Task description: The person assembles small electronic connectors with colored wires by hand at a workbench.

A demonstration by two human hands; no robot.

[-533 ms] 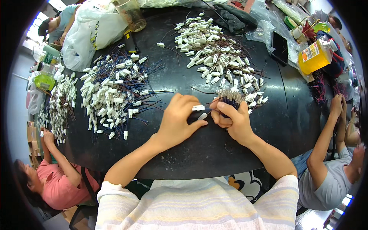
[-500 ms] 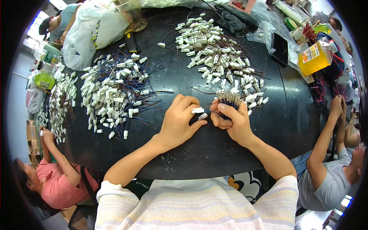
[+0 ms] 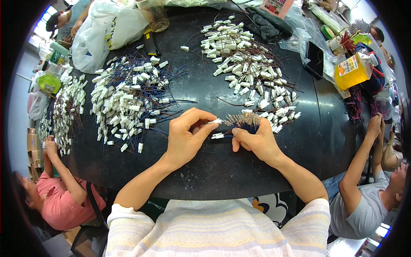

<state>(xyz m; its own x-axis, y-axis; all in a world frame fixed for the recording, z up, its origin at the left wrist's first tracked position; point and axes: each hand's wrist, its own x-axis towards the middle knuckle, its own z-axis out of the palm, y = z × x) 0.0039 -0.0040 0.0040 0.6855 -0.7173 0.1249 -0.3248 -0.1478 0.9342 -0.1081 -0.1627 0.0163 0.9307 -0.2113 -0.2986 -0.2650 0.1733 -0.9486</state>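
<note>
Round black table (image 3: 205, 171), pretty crowded. Far left there's a white plastic bag (image 3: 102, 34), with a glass jar (image 3: 153, 15) just right of it. Far right has a yellow bottle (image 3: 352, 70) and a dark phone-like slab (image 3: 316, 60) beside it, can't tell for sure at this bend. A person in a pink shirt (image 3: 64, 201) sits near left, a person in a grey shirt (image 3: 364, 210) near right.
</note>
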